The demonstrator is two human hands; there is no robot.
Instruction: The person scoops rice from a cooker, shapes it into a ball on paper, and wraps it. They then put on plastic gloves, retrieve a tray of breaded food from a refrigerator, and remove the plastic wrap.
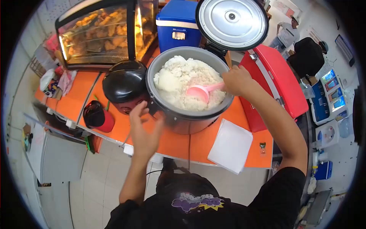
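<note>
A large rice cooker [179, 121] stands open in front of me, its round lid [232, 21] tipped up at the back. White rice [173, 82] fills much of the pot. My right hand [239, 80] grips the handle of a pink rice paddle [198, 92], whose round head rests on the rice. Over the front left of the cooker, my left hand [144, 131] is raised with its fingers apart and nothing in it, slightly blurred. A stack of white paper sheets [231, 145] lies on the orange table [198, 147] to the right of the cooker.
A smaller black rice cooker [125, 82] and a red container [100, 117] stand at left. Behind are a glass display case [97, 36] of fried food and a blue cooler [177, 24]. A red cooler [272, 82] sits at right. Another person [288, 34] stands far back.
</note>
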